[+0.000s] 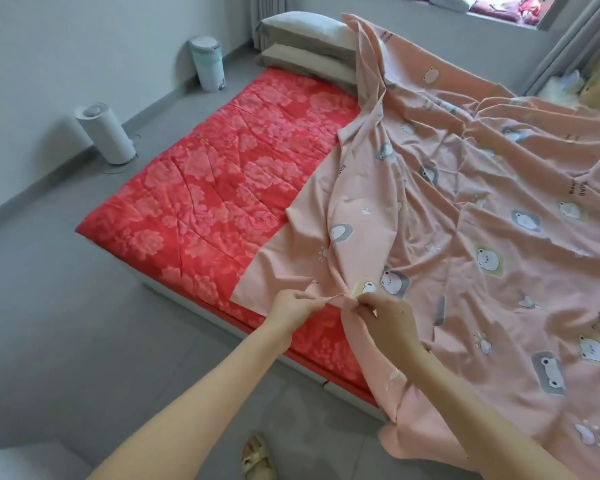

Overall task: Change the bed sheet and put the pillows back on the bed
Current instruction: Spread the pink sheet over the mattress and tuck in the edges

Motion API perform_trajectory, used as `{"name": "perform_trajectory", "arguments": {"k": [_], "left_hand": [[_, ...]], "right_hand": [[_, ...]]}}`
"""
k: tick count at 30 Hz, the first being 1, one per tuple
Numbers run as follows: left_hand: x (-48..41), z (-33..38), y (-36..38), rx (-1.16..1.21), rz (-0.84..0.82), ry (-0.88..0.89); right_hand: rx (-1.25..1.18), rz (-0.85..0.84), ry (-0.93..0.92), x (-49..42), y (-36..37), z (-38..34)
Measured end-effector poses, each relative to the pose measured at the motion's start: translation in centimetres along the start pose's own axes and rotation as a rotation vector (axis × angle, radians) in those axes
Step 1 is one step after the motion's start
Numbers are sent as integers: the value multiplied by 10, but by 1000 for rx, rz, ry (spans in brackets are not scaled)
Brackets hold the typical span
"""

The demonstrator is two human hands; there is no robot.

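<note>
1. The left hand (293, 306) and right hand (385, 318) are close together, each pinching the near edge of the pink sheet (465, 220).
2. The sheet, printed with cartoon animals, lies rumpled over the right part of the bed. The red floral quilt (222, 174) is bare on the left.
3. Two grey pillows (309, 46) are stacked at the far end.
4. On the grey floor (66, 306) by the wall stand a white cylinder (106, 133), possibly a humidifier, and a small bin (207, 62). A sandal (257, 455) lies near the camera.
</note>
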State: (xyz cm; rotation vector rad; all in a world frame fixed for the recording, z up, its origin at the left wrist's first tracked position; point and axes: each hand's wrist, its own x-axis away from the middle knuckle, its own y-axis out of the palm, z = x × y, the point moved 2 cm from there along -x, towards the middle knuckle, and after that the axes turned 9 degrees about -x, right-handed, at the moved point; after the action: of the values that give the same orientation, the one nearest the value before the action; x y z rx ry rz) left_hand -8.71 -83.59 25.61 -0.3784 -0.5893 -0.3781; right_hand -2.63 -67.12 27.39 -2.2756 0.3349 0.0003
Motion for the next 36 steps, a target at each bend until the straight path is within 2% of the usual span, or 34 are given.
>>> {"name": "perform_trajectory", "arguments": {"k": [4,6,9,13,15,22,25,29,32,34,36], "left_hand": [[-56,-31,-54,-360,243,-83],[-82,-45,-70,-476,262,-171],[-125,-68,-83,-611,252,-270],[-169,-78,-85,-632,235,-327],[-194,-81,-83,-610,222,-344],[-292,-89,-47,-470,209,-420],[-327,-89,-29,-496,187,-441],[-350,-88,-28,-546,242,-450],[-356,-87,-34,-567,268,-379],[-352,-83,-43,-572,296,-292],[-345,-75,-59,-540,369,-190]], "right_hand": [[-159,-139,298,-20,-13,18],[-139,-180,371,-30,-16,27],[40,-183,492,-48,-9,55],[385,-350,668,-63,21,104],[438,-413,723,-67,39,123],[227,-328,823,-107,95,163],[233,-383,823,-124,110,173],[244,-482,829,-142,119,176],[223,-542,860,-146,123,180],[210,-724,877,-146,126,178],[238,-1064,841,-144,132,167]]}}
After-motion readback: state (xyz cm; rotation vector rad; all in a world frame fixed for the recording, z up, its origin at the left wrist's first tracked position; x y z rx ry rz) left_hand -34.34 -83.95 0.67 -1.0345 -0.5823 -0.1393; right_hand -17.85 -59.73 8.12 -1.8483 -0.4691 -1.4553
